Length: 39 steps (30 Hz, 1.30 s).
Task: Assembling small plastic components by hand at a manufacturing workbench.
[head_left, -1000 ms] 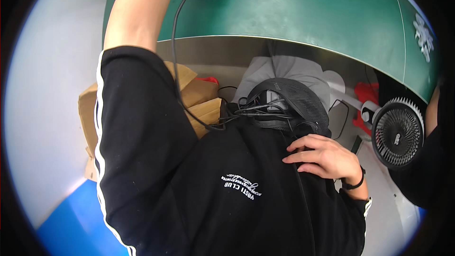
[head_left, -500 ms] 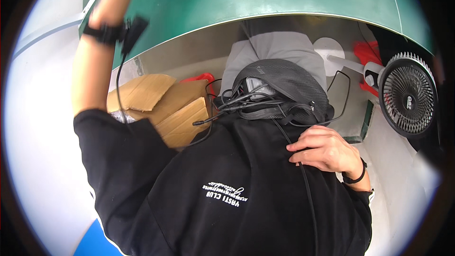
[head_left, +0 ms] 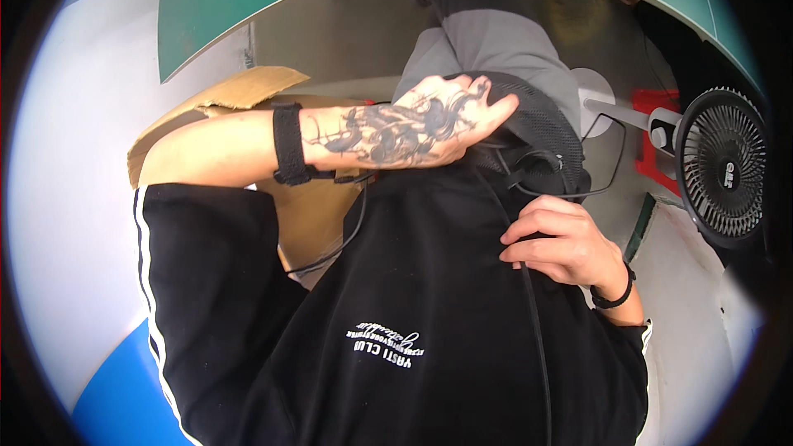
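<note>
My left hand (head_left: 446,120) reaches across my lap over a dark grey mesh bag (head_left: 541,120). Its fingers curl down at the bag's mouth, and whatever they grip is hidden beneath them. A black strap (head_left: 289,144) circles the left wrist, with a black cable (head_left: 361,219) hanging below it. At my chest, my right hand (head_left: 562,244) is closed, pinching a thin black cord (head_left: 535,322) that runs down my black shirt (head_left: 446,281). Another black band (head_left: 615,291) is round the right wrist.
An open cardboard box (head_left: 223,95) stands beside my left arm. The green tabletop (head_left: 248,12) curves overhead in front of my knees. To the right are a black fan (head_left: 723,167) on a white stand and a red object (head_left: 652,169).
My left arm has come down from over the green tabletop to the bag in my lap, covering the cables there. My right hand stays at the cord. The view has shifted slightly.
</note>
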{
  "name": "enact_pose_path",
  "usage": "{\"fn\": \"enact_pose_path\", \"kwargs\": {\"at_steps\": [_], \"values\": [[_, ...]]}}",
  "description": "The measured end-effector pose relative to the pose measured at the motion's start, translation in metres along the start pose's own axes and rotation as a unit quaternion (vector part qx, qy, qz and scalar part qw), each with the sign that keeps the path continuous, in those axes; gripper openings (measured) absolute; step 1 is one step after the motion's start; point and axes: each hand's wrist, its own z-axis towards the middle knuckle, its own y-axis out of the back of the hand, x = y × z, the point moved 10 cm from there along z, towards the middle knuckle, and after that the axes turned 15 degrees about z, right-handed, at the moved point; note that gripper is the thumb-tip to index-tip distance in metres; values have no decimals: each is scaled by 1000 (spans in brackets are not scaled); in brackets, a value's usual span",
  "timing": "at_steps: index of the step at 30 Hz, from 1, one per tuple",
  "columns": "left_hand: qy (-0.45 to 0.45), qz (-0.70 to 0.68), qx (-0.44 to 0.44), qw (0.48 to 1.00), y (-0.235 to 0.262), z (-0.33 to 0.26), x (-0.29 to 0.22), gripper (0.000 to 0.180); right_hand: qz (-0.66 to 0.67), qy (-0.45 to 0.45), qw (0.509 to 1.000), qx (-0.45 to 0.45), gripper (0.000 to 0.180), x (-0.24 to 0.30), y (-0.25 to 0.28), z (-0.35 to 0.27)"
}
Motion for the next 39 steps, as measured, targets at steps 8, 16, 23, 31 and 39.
{"fn": "enact_pose_path", "kwargs": {"at_steps": [8, 16, 23, 31, 39], "values": [[59, -19, 68, 996, 40, -8, 7, 58, 30, 83, 995, -46, 20, 50, -8, -28], [81, -38, -24, 996, 66, -22, -3, 47, 149, 51, 975, -157, 7, 54, 12, -62], [73, -70, -26, 994, 58, -16, 0, 59, 176, 174, 964, 98, 12, 134, -10, -74], [72, -114, -86, 987, 50, -19, 22, 57, 86, 142, 969, 181, 10, 141, 2, -29], [118, -135, -59, 982, 40, -8, 51, 60, -70, -160, 980, -96, 9, -12, 4, 29]]}}
